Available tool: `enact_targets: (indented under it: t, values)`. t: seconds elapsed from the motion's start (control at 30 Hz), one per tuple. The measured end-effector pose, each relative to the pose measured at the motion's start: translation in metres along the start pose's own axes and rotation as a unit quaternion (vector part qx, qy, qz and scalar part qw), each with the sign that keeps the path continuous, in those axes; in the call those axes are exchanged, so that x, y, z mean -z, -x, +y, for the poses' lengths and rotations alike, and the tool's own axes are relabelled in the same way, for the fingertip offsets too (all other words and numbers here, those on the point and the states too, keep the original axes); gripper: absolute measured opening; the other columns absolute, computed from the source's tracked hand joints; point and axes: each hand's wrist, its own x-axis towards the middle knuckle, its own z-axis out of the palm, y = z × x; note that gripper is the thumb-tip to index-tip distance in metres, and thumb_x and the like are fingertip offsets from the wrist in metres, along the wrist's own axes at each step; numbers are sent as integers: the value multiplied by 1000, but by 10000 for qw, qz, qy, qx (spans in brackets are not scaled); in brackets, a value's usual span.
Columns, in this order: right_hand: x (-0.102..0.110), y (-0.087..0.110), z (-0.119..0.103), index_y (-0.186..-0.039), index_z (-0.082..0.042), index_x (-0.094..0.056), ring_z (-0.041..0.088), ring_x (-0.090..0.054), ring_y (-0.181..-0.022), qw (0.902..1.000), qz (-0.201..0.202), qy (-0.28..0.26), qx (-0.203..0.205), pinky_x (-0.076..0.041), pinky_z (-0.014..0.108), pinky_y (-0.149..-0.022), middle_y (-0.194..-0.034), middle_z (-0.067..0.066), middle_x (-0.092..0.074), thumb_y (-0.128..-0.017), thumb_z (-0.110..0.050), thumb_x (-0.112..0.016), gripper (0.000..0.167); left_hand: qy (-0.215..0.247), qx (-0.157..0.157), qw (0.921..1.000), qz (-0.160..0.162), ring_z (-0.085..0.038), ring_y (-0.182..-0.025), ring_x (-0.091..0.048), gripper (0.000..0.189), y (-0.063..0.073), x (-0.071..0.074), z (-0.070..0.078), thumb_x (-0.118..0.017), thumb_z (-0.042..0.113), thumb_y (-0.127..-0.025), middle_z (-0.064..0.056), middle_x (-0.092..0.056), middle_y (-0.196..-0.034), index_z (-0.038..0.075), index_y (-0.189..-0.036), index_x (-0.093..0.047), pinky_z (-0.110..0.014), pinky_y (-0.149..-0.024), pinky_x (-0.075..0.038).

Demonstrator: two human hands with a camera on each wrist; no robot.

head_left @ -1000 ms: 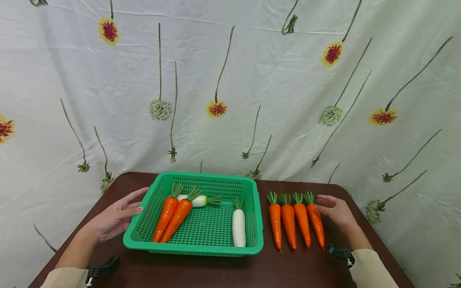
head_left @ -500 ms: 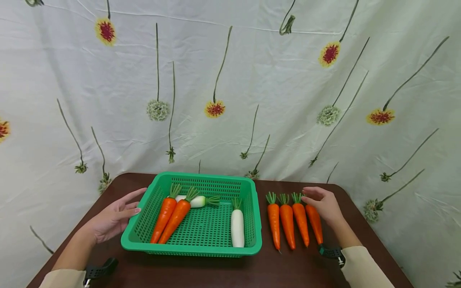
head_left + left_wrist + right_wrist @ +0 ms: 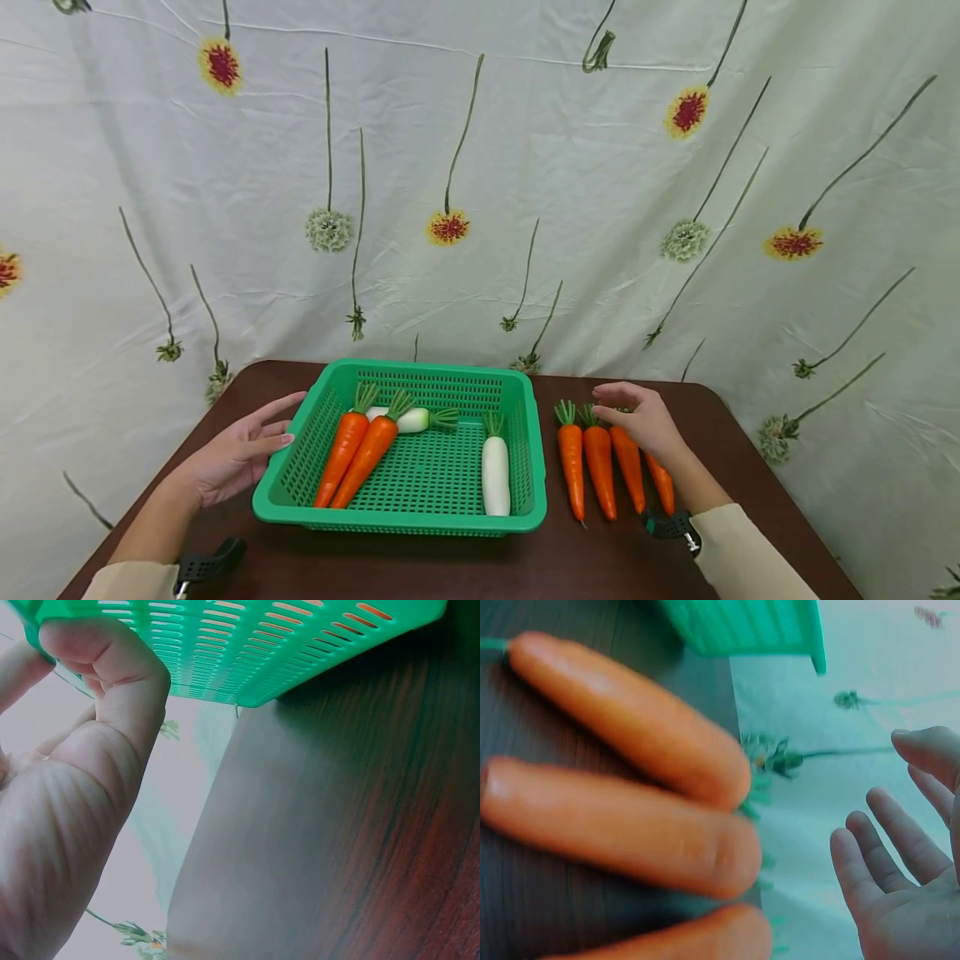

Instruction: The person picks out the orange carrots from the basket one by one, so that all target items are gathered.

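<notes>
My left hand is at the left side of a green plastic basket, thumb and a fingertip touching its rim. Close up in the left wrist view, the thumb bends near that rim. Above the leafy tops of several carrots in a row on the table, my right hand hovers with loosely bent fingers and nothing in them. It partly hides the two rightmost carrots, including this one. From the right wrist, three carrots show, apart from the hand.
Inside the basket lie two carrots on the left, across a white radish with green leaves. Another white radish lies at its right. The dark brown table ends at a white flowered cloth behind.
My right hand has moved left across the carrot tops, from beside the rightmost one to near the second from the left. The left hand stays at the basket's rim.
</notes>
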Motion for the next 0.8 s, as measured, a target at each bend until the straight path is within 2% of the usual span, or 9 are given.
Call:
enact_targets:
  t: [0.2,0.37,0.57,0.8]
  values:
    - [-13,-4,-14,-124,-11,-72,18,-65,-109,9996,-201,-182,94,-58,30,-84,-128,13,-71,-92,-23,-78,35,50,-29,10000,-58,-22,-124,-67,68,0,0,0,-36,-3,-108,2,-59,-142,26,-165,-11,-49,-98,-57]
    - [-23,-3,-24,-125,-9,-71,17,-67,-109,9966,-483,-660,93,-60,36,-88,-129,15,-70,-92,-21,-78,35,94,-8,9999,-106,-23,-124,-67,68,-1,1,0,-36,-3,-108,1,-59,-141,27,-165,-11,-50,-99,-57]
    - [-36,-2,-38,-125,-8,-71,24,-66,-118,9912,-807,-1040,139,-58,29,-92,-130,14,-70,-91,-21,-79,37,23,-5,9999,-115,-23,-124,-67,69,-2,2,-1,-36,-3,-109,1,-60,-141,26,-165,-9,-50,-99,-57]
    - [-47,-4,-54,-134,-1,-63,24,-65,-122,9796,-1430,-1409,58,-58,35,-98,-139,23,-63,-94,-17,-75,45,35,-3,9999,-110,-22,-123,-67,67,-2,3,0,-36,-3,-108,1,-61,-140,27,-164,-13,-49,-98,-57]
